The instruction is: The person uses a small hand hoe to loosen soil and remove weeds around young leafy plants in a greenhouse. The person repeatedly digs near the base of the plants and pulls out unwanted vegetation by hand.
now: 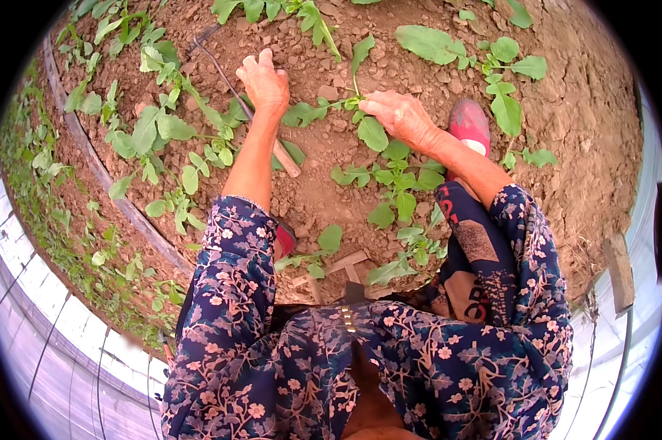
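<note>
My right hand (401, 116) has its fingertips closed on the centre of a green leafy plant (372, 133), and its lobed leaves spread out around the fingers. My left hand (265, 82) hovers over crumbly brown soil, fingers curled; whether anything is in them is hidden. A hand hoe with a thin metal neck (222, 73) and a wooden handle (287, 158) lies on the soil, passing beneath my left wrist. Between my feet another leafy plant (399, 179) grows just below my right hand.
More leafy plants (152, 129) stand to the left, others (498, 69) at the upper right. A dark strip (108, 181) curves along the bed's left side. My red shoes (469, 124) rest on the soil. Pieces of wood (331, 268) lie beneath me; pale sheeting (652, 220) borders the right.
</note>
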Demonstrator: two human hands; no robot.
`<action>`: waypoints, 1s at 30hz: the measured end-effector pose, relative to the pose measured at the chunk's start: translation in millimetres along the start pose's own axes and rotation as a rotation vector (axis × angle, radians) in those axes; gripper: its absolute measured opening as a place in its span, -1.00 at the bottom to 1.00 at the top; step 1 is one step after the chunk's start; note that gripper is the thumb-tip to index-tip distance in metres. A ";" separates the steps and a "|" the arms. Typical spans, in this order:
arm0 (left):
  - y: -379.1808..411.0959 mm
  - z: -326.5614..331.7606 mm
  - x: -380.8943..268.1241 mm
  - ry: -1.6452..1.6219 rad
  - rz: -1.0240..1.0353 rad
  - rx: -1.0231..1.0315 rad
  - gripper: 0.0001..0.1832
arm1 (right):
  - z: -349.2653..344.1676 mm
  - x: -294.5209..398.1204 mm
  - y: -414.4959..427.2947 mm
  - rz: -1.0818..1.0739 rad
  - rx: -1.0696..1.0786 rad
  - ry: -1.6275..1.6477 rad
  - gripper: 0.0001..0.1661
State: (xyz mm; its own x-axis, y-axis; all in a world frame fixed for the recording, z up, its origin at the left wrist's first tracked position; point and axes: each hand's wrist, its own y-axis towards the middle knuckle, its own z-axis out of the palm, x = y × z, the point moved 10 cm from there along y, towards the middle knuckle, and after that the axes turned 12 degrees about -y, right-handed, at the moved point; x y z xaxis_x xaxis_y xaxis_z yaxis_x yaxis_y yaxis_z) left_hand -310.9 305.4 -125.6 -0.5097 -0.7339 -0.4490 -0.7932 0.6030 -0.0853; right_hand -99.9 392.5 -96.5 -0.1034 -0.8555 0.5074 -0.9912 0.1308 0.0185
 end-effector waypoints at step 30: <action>-14.0 -42.7 106.5 -0.444 -0.450 -0.020 -0.79 | -37.9 -24.0 8.3 0.209 -0.155 0.163 -0.58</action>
State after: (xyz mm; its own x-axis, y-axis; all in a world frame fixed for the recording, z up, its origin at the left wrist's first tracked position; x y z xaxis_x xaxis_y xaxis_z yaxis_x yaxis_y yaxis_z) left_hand -368.2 205.4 -134.3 0.0595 -0.7119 -0.6998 -0.9057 0.2562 -0.3377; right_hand -102.6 433.0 -75.9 -0.2763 -0.7119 0.6456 -0.9245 0.3805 0.0239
